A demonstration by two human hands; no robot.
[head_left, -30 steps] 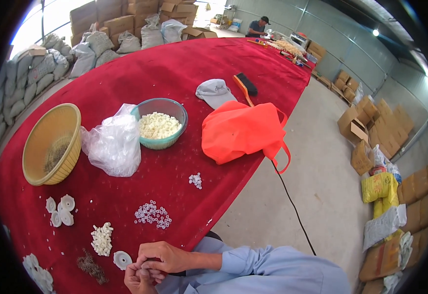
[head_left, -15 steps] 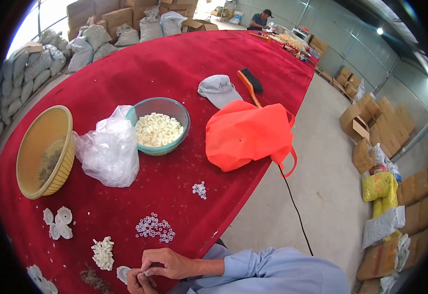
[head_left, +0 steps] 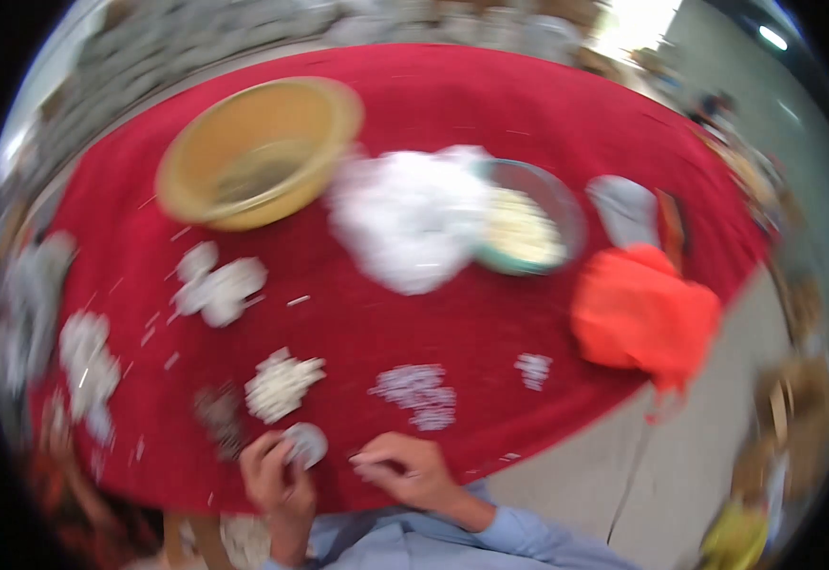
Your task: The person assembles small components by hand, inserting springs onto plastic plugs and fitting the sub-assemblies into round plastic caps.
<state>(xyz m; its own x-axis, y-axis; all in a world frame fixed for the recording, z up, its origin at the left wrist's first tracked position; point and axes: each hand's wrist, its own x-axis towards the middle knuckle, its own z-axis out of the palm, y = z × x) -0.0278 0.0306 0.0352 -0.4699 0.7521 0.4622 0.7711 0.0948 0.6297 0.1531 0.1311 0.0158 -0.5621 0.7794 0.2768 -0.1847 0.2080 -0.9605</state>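
The picture is smeared by motion. My left hand (head_left: 280,475) is at the near edge of the red-covered table, thumb and fingers closed at the rim of a white round disc (head_left: 308,443). To its right, my right hand (head_left: 414,472) has its fingertips pinched together; a small pale bit seems to show there, too blurred to name. Just beyond the disc lies a heap of small off-white pieces (head_left: 282,385). A dark grainy patch (head_left: 220,418) is left of it. Small translucent rings (head_left: 416,394) lie beyond my right hand, with a smaller ring cluster (head_left: 532,370) farther right.
Several white discs (head_left: 223,290) lie left, below a yellow basin (head_left: 182,180). Beyond are a clear plastic bag (head_left: 410,218), a bowl of pale pieces (head_left: 519,233), a grey cap (head_left: 625,209) and an orange bag (head_left: 642,309). Another person's hand (head_left: 56,432) is by more white pieces (head_left: 90,366).
My view has swung left, bringing another person's arm into sight. My hands, earlier together beside the disc, are now apart: the left at the disc, the right off to the right.
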